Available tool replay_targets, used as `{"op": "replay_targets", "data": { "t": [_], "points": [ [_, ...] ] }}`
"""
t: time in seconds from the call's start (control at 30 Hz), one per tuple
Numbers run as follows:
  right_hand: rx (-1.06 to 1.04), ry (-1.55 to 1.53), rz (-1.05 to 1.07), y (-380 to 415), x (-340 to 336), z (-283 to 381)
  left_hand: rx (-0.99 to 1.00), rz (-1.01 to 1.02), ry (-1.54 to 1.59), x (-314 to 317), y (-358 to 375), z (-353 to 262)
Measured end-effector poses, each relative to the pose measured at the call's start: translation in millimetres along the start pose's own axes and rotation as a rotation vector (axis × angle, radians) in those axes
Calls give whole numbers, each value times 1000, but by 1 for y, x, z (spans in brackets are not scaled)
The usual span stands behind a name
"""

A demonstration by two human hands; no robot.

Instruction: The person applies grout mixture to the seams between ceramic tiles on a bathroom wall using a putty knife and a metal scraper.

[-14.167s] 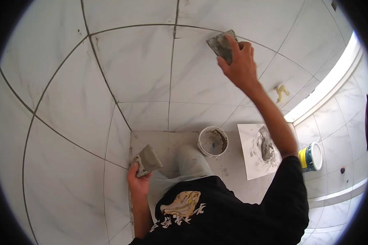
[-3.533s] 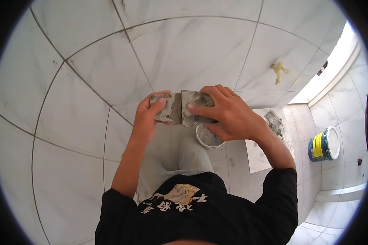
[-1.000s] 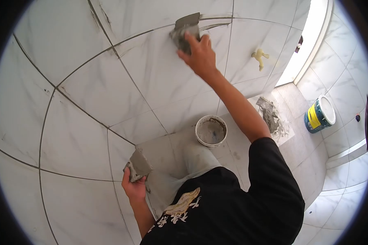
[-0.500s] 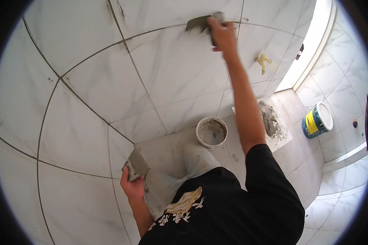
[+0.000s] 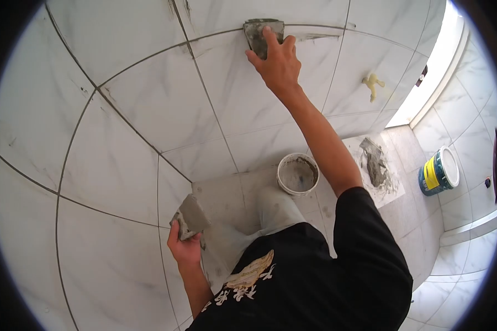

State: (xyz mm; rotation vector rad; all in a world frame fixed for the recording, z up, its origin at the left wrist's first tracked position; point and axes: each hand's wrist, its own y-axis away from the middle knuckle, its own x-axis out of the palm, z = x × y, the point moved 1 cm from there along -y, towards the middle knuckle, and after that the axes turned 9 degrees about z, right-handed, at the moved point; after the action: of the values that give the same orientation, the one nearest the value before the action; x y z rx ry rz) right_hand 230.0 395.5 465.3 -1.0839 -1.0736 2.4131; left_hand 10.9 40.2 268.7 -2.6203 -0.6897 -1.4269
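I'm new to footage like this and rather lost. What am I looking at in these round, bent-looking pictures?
There is no machine here: a person works bare-handed, seen from one camera worn on the head, looking forward and down. The right hand holds a flat spreader against the tiled wall. The left hand, held lower, grips a second flat spreader. On the floor are a white bucket beside the person's leg, a yellow-labelled tub and, between those two, a white board smeared with grey paste. A pale yellow tap sticks out from the wall.
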Motion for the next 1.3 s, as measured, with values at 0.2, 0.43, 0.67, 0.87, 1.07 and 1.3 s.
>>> {"op": "replay_targets", "data": {
  "t": [0.2, 0.43, 0.67, 0.87, 1.07, 1.3],
  "points": [
    [224, 20, 257, 18, -28, -54, 11, 52, -60, 6, -10, -1],
    [631, -492, -106, -53, -84, -123, 12, 73, -11, -15, -13, 2],
    [299, -267, 169, -10, 42, 75, 20, 101, 8, 10, -13, 3],
    [45, -278, 305, 30, 23, 112, 139, -27, 10, 16, 21, -8],
    [-1, -8, 57, 18, 28, 43, 110, -32, 23, -33, 25, -11],
    [202, -357, -47, -6, -2, -100, 122, 74, 2, -35, 14, -27]
  ]
}}
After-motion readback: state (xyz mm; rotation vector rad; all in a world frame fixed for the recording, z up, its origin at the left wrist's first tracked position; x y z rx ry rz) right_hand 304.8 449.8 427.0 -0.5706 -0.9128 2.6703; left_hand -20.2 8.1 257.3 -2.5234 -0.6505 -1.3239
